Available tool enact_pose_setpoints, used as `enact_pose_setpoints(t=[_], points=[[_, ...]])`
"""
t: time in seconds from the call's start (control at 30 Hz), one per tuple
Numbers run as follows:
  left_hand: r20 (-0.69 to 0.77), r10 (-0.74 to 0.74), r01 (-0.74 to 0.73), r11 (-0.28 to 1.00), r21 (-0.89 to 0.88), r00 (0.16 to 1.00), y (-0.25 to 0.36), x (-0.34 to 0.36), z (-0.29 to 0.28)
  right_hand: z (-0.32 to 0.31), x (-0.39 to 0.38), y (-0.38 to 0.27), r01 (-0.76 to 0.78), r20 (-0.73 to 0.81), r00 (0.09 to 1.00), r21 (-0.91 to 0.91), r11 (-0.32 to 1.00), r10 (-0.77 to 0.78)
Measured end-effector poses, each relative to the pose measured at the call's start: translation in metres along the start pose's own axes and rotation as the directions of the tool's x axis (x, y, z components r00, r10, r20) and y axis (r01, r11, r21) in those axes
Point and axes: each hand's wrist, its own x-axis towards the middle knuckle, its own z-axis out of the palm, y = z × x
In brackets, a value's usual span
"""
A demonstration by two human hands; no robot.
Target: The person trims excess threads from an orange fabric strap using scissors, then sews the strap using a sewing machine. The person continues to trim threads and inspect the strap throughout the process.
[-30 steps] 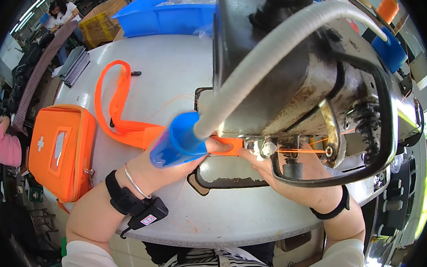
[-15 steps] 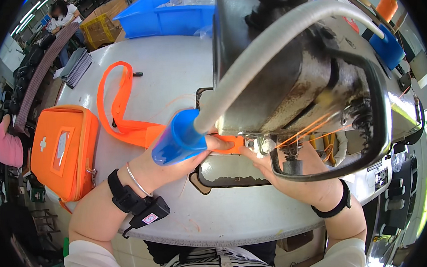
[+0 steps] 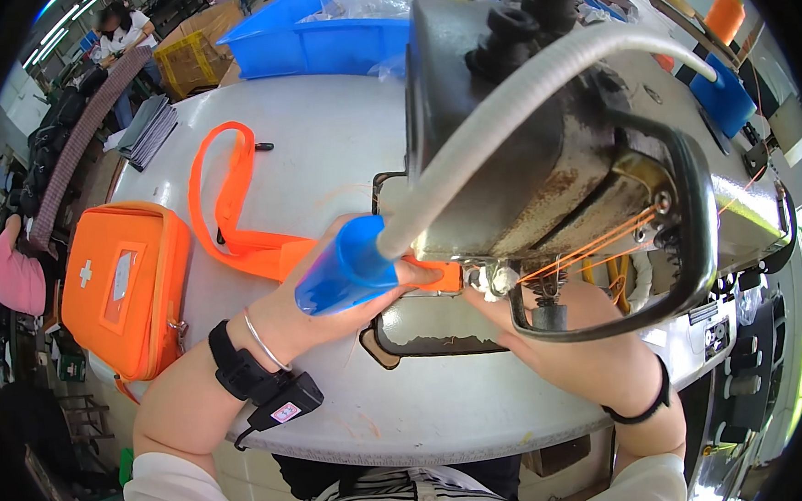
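An orange webbing strap (image 3: 277,257) lies on the sewing machine's table and runs under my left hand (image 3: 330,296) to the needle area. My left thumb presses on its short end piece, with the fingers closed on it; a blue lamp shade (image 3: 345,268) hides part of this hand. Under the dark machine head (image 3: 505,143), my right hand (image 3: 506,316) rests close to the strap's end, beside a white fluffy wad (image 3: 492,282). The machine hides most of its fingers. Orange threads (image 3: 593,243) stretch across the machine's front.
At the left table edge stands an orange zipped case (image 3: 128,290) with a white cross. Behind are a blue bin (image 3: 319,40) with clear plastic bags and a stack of grey sheets (image 3: 148,133). The lamp's grey flexible neck (image 3: 538,81) arches over the machine. Another person (image 3: 121,33) sits far left.
My right hand and forearm have shifted a little to the right and nearer to me. My left hand keeps its place on the strap. The whole view has moved slightly.
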Motion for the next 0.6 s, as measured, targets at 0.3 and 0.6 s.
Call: enact_pose_setpoints(t=[0.3, 0.6], points=[[0.04, -0.06, 0.058, 0.997, 0.045, 0.997, 0.001, 0.003, 0.003, 0.036, -0.172, 0.051, -0.694, -0.682, 0.359, 0.262, 0.671, 0.637], [0.048, 0.034, -0.041, 0.986, 0.163, 0.998, -0.019, -0.011, 0.012, 0.065, -0.165, 0.06, -0.727, -0.759, 0.396, 0.084, 0.681, 0.516]])
